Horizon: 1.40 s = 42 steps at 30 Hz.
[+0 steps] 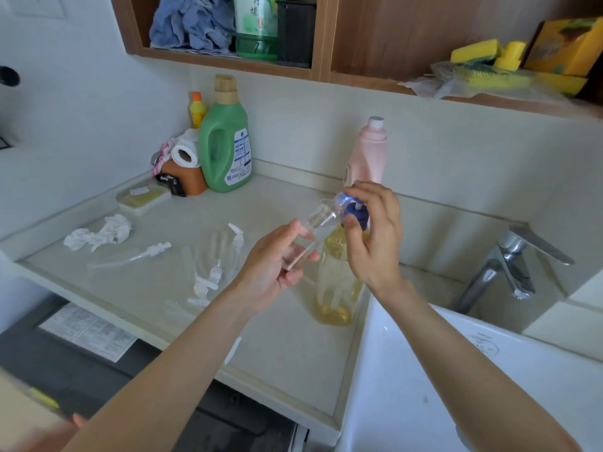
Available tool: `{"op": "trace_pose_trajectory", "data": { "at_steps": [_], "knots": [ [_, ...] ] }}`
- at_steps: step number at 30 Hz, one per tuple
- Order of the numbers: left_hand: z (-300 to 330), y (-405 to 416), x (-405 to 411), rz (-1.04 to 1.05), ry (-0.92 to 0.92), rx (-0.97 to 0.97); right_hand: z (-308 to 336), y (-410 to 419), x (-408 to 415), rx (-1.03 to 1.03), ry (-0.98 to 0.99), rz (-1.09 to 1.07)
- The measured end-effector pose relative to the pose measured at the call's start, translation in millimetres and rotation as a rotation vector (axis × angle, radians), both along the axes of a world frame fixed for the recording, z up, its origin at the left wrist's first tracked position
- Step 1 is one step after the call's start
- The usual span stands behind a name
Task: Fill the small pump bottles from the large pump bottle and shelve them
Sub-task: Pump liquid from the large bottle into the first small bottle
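Note:
My left hand (277, 259) holds a small clear bottle (313, 233), tilted so its open neck meets the nozzle of the large pump bottle. That large bottle (336, 285) stands on the counter and holds yellow liquid in its lower part. Its blue pump head (355, 213) is under my right hand (375, 233), whose fingers curl over and around it. Several more small clear bottles (215, 252) and loose white pump tops (156, 249) lie on the counter to the left.
A green detergent jug (225, 148), a pink bottle (368, 154), a paper roll (184, 151) and a soap dish (143, 199) stand along the back wall. Crumpled tissue (98, 234) lies at left. A white sink (456, 370) and a tap (509, 259) are at right. Wooden shelves (228, 60) hang above.

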<state>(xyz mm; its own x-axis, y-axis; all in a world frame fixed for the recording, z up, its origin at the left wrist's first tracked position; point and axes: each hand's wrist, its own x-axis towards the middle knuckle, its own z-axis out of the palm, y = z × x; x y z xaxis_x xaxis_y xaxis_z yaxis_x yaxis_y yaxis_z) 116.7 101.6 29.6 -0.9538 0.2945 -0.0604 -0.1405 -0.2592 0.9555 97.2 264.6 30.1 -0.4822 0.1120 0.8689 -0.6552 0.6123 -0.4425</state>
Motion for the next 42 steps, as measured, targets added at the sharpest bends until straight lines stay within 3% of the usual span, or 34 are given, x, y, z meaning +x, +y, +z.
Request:
{"op": "trace_pose_trajectory", "data": {
  "at_steps": [12, 18, 22, 25, 28, 30, 34, 36, 38, 42],
  "knots": [
    [4, -2, 16, -0.001, 0.003, 0.009, 3, -1, 6, 0.071, -0.042, -0.031],
    [0, -18, 30, 0.031, 0.073, 0.014, 19, -6, 32, -0.068, 0.007, 0.036],
    [2, -17, 42, 0.11, 0.242, 0.075, 40, -25, 50, -0.152, -0.244, 0.182],
    [11, -10, 51, 0.291, 0.435, -0.06, 60, -33, 54, -0.179, -0.497, 0.313],
    [13, -10, 58, 0.401, 0.622, -0.361, 73, -36, 57, -0.127, -0.529, 0.323],
    [16, -10, 64, 0.305, 0.566, -0.362, 80, -37, 59, -0.146, -0.552, 0.393],
    [33, -22, 76, -0.206, 0.071, 0.166, 88, -32, 65, -0.347, -0.612, 0.739],
    [34, -32, 73, -0.343, 0.086, 0.257, 89, -30, 66, -0.387, -0.607, 0.855],
    [33, -32, 69, -0.308, 0.184, 0.256, 88, -30, 64, -0.395, -0.603, 0.876],
    [29, -20, 68, 0.109, 0.333, 0.023, 82, -33, 64, -0.266, -0.563, 0.622]
  ]
}}
